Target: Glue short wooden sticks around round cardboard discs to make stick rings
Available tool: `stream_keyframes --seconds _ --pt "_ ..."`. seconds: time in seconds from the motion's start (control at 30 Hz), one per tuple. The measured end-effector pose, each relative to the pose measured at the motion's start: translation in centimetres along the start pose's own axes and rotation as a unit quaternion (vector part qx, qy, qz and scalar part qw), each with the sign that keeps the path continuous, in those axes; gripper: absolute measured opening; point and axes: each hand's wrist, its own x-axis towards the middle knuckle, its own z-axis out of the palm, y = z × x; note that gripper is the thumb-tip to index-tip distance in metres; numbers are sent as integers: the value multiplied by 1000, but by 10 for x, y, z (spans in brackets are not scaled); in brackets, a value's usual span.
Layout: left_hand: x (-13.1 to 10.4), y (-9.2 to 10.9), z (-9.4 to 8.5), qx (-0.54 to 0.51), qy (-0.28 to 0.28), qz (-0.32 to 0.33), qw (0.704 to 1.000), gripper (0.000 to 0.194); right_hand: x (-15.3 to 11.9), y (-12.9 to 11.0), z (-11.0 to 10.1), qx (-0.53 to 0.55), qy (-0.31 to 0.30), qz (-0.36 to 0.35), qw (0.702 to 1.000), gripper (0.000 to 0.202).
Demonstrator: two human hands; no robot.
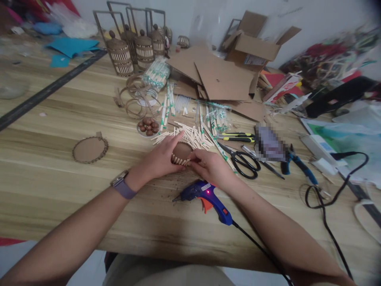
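Note:
Between my two hands is a small round cardboard piece with short wooden sticks standing along its near rim. My left hand curves around its left side, thumb at the front and fingers behind. At the right front edge, my right hand pinches with thumb and fingertips; whether a loose stick is in that pinch is too small to tell. Just behind lies a pile of cut wooden sticks. A blue glue gun with a lit red light rests on the table in front of my hands.
Left lies a cardboard disc with a braided edge. A bowl of brown balls, scissors, a craft knife and pliers surround the work. Finished lantern-like pieces and cardboard sheets stand behind. Black cords run right.

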Motion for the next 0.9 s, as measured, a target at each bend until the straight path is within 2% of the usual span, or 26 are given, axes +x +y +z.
stream_keyframes --seconds 0.27,0.43,0.5,0.6,0.67,0.73,0.9 --pt "-2 -3 1 -3 3 8 1000 106 3 -3 -2 -13 -15 23 1000 8" --pt "-4 0 -4 -7 -15 27 1000 108 -7 -15 -32 -49 -1 41 998 13" --pt "-5 1 -6 -1 -20 34 999 112 -18 -21 -48 -87 -43 60 993 26" --pt "-6 4 -6 10 -14 38 999 116 -38 -28 -60 -139 -167 111 970 31" --pt "-7 6 -3 24 3 40 999 118 -51 -30 -58 -139 -222 141 955 25" --pt "-8 10 1 46 25 36 998 118 -61 -30 -48 -122 -237 152 952 19" --pt "-10 19 9 94 56 17 994 115 -74 -20 -24 -69 -193 178 962 14"
